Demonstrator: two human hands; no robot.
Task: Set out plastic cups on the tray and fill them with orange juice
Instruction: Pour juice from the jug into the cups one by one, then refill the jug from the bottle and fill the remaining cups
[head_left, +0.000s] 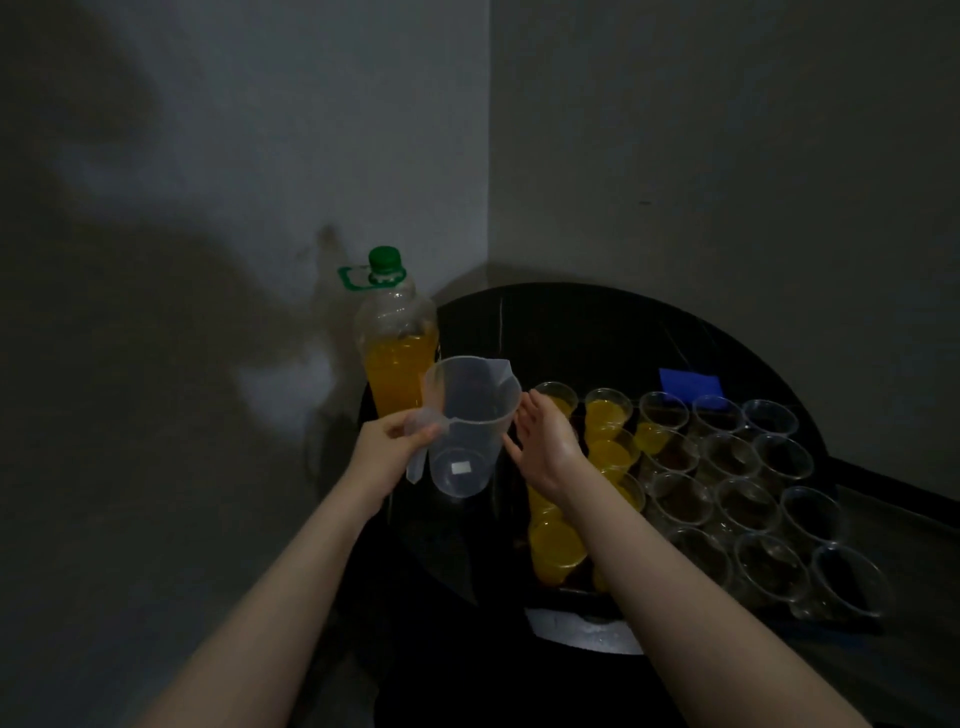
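Head view, dim light. Left hand (387, 439) grips the handle of a clear plastic jug (467, 426), fingers curled round it, forearm reaching in from lower left. Jug is held off the table, tilted so its open mouth faces up and toward the camera; no liquid visible inside, spout pointing up-right. Right hand (545, 439) sits just beside the jug's right wall, fingers straight and relaxed, palm turned toward the jug; contact with the jug can't be confirmed. It holds nothing.

Juice bottle (397, 338) with a green cap stands upright behind the jug at the table's left edge, roughly half full of orange juice. Round dark table (571, 332) sits in a wall corner. Plastic cups (748, 499) stand in rows on a tray (571, 590) right of the hands: the left columns hold orange juice, one cup partly filled, the rest on the right empty. A blue card (691, 384) lies behind the cups.
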